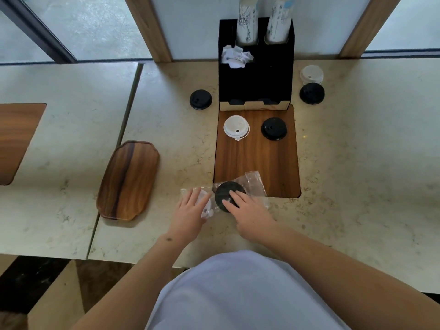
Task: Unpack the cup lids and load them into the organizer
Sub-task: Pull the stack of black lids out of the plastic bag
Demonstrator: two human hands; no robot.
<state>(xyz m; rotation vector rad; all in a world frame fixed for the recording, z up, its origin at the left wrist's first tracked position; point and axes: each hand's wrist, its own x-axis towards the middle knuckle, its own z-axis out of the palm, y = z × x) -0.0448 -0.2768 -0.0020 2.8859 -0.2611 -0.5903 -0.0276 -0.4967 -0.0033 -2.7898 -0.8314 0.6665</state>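
Pinning the clear plastic bag (252,184) flat to the marble counter (357,163), your right hand (250,210) lies with fingers spread over the black lid (225,194) inside it, likely so the pack cannot slide. Your left hand (190,211) presses the bag's other end over a white lid (206,203); whether it pinches the film, I cannot tell. The black organizer (256,75) stands well apart at the back, loose lids around it.

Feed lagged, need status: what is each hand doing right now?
Left hand: fingers flat, pinning the plastic bag end, gripping nothing.
Right hand: open, fingers pressing the bagged black lids.
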